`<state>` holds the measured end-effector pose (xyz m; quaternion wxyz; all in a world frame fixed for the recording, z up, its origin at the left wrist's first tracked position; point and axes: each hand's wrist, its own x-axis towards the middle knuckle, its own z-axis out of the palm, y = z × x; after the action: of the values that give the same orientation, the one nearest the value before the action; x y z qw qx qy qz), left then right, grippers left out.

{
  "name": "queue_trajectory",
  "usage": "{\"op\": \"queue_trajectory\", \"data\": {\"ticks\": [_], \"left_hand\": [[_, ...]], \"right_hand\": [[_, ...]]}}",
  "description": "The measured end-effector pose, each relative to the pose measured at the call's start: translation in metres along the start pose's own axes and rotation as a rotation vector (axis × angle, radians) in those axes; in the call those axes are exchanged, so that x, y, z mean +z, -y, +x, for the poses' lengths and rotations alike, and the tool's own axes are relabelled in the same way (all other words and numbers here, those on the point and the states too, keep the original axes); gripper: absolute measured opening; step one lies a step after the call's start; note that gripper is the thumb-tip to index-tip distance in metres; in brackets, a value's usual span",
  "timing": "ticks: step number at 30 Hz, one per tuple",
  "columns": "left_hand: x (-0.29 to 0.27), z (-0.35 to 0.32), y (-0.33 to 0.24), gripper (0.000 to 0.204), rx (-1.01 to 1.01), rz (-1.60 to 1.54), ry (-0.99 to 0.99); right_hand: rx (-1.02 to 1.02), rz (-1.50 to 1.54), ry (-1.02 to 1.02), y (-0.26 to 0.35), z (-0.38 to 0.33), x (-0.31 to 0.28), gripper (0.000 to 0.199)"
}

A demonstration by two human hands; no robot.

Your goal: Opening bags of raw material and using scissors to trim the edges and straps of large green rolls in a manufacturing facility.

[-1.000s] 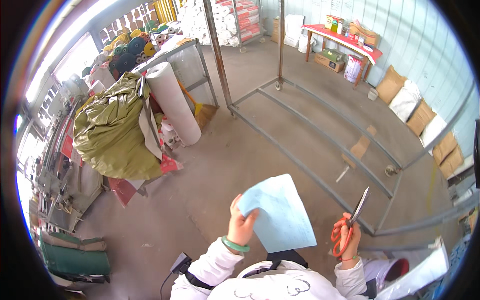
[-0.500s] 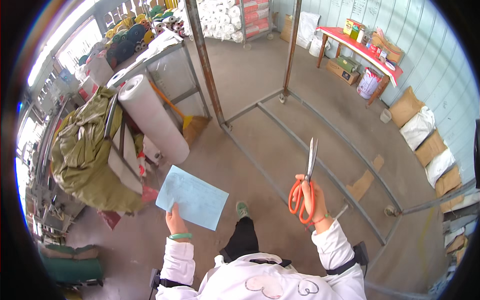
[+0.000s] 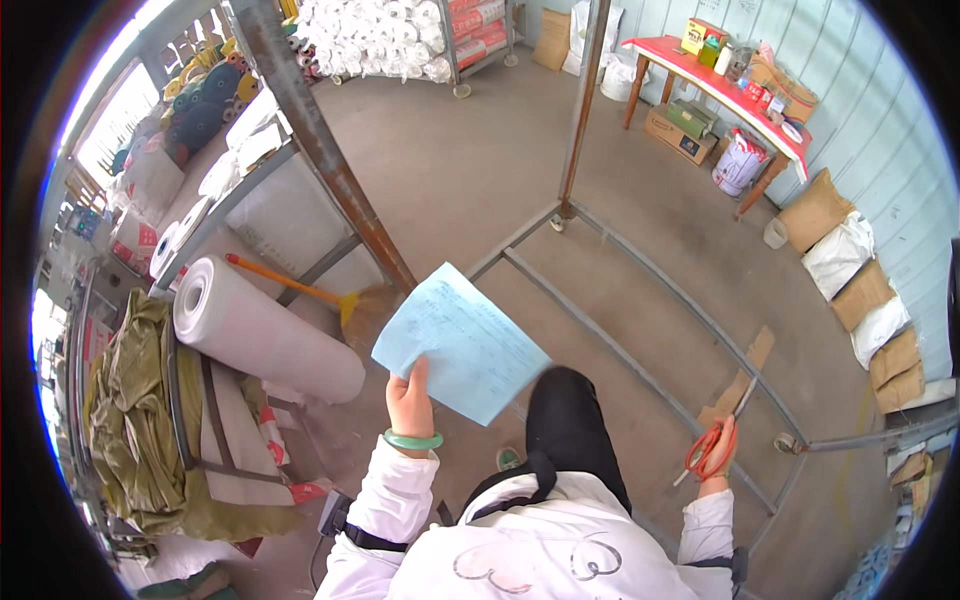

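Note:
A light blue sheet of paper (image 3: 465, 345) with faint writing is in front of my body. My left hand (image 3: 408, 400) pinches its lower left edge, the thumb lying on top. A green bangle circles that wrist. Out to the right and lower, my right hand (image 3: 718, 472) is closed around the red-orange handles of a pair of scissors (image 3: 697, 456). Their blades point up and to the right, over a floor-level metal frame. The fingers of this hand are partly covered by the handles. My bent leg (image 3: 575, 425) in black trousers shows between the two hands.
Metal rails (image 3: 620, 315) run along the floor, with rusty uprights (image 3: 325, 150). Left are a thick white roll (image 3: 275, 335), a broom (image 3: 365, 312) and olive cloth (image 3: 135, 430). A red-topped table (image 3: 690, 68) and several bags (image 3: 838, 255) line the right wall.
My left hand has moved right and upward with the paper. My right hand has gone outward and down with the scissors. A knee has risen into view, and the whole view has shifted.

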<state>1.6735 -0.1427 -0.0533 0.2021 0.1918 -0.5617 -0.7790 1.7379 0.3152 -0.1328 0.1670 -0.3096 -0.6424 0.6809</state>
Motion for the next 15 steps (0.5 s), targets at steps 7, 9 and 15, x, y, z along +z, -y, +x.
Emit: {"op": "queue_trajectory", "data": {"ticks": [7, 9, 15], "left_hand": [[0.072, 0.12, 0.004, 0.021, -0.061, -0.044, 0.017], [0.095, 0.155, 0.005, 0.022, -0.036, -0.033, -0.025], [0.165, 0.288, 0.028, 0.025, 0.113, -0.128, -0.189]], "right_hand": [[0.104, -0.018, 0.069, -0.014, 0.104, 0.115, 0.039], [0.083, -0.01, 0.154, 0.0, 0.151, 0.184, 0.039], [0.011, -0.002, 0.626, 0.07, 0.256, 0.419, 0.034]]}}
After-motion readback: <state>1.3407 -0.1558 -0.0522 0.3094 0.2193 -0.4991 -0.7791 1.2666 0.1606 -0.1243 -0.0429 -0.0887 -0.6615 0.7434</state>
